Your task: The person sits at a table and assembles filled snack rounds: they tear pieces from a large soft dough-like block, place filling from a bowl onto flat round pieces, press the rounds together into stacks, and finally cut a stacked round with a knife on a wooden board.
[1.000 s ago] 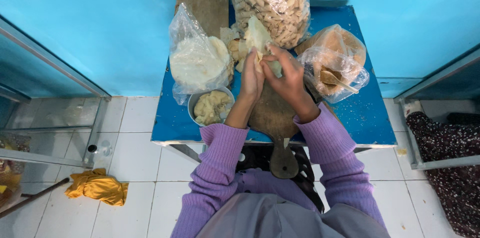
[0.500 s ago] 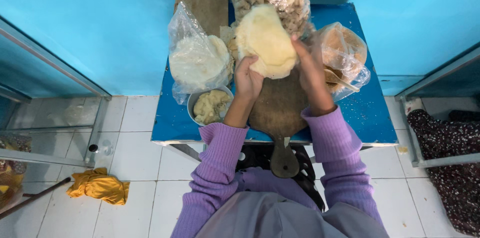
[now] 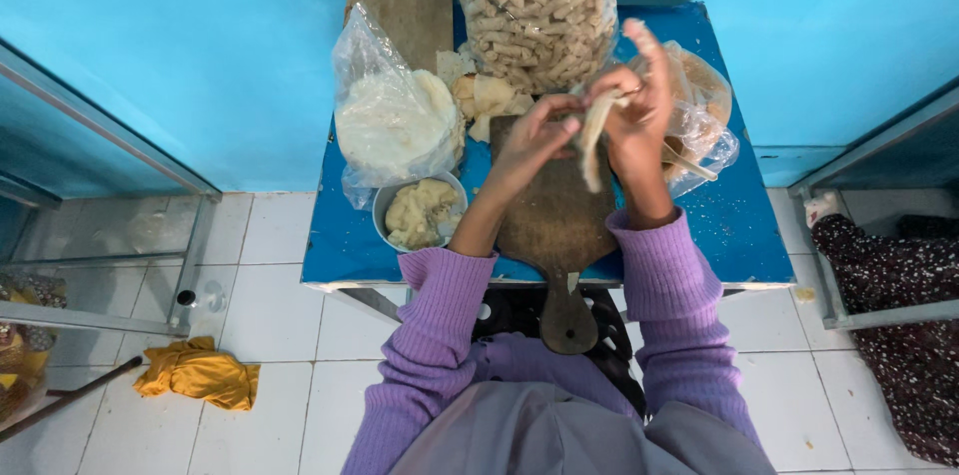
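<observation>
Three plastic bags and one bowl [image 3: 420, 213] ring one wooden board [image 3: 555, 225]. Above it, left hand [image 3: 534, 140] and right hand [image 3: 637, 105] pinch one folded pale wrapper [image 3: 593, 135], right index finger raised.

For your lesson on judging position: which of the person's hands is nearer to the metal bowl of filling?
Left. The left hand is just up and right of the metal bowl, above the wooden board. The right hand is farther right, beyond the dough sheet both hands hold.
</observation>
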Available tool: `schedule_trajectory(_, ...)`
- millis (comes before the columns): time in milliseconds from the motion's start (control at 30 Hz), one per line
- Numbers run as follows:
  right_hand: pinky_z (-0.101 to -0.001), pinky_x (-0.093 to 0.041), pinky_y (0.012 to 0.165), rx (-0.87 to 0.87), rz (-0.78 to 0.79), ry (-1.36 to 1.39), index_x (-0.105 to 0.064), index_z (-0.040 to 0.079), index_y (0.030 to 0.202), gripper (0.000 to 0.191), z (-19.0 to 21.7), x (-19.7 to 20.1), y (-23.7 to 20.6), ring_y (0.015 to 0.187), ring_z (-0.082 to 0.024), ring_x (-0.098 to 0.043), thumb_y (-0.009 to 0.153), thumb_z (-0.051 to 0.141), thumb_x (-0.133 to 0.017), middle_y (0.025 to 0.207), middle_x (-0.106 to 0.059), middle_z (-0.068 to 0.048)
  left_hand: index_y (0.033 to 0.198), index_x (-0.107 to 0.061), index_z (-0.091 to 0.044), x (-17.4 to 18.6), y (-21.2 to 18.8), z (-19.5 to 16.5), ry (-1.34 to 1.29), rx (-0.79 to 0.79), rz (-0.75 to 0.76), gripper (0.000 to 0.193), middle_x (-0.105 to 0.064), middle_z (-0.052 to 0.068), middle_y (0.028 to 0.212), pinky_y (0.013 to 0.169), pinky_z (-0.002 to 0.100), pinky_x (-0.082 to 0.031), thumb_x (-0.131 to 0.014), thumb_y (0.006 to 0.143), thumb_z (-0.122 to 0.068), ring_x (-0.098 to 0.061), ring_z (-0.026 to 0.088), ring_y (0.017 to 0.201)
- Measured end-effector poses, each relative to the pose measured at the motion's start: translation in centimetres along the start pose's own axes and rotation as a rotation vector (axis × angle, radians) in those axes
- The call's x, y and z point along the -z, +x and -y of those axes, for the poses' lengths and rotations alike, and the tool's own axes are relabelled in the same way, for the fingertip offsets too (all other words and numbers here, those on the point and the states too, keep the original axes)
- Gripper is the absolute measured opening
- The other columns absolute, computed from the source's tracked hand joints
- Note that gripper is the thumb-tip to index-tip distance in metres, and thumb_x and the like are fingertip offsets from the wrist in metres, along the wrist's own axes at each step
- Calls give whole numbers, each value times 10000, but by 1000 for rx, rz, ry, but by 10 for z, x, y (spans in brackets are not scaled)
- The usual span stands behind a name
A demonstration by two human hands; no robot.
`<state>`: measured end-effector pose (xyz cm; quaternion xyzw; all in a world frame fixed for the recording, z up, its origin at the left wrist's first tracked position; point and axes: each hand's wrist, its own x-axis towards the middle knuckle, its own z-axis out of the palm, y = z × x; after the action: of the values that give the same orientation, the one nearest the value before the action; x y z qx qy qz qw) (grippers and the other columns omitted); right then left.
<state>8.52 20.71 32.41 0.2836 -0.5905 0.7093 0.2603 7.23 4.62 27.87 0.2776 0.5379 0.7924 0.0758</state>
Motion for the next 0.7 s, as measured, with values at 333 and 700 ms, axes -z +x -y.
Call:
schedule_trajectory(333,-276,-523,840,288,-183,-679,-532,80,1381,655,-20,-34,-14,914,-159,-572,879,-69,-926,1086,-586,-51,1346,-578,23,3,3,23,-125,-194,-306,388,-675,96,1230,930,277,-539,-610,1063,-241,-651,138,1094)
schedule_trajectory(700,-293,-557,961,13,45,-130,-370,51,1498,736,-34,-25,-14,1101,-152,-644,915,-93,-796,1171,-617,-71,1454,-538,-14,2,-1,24,-185,-124,-281,565,-657,1,1229,856,222,-461,-338,1126,-427,-591,73,1019)
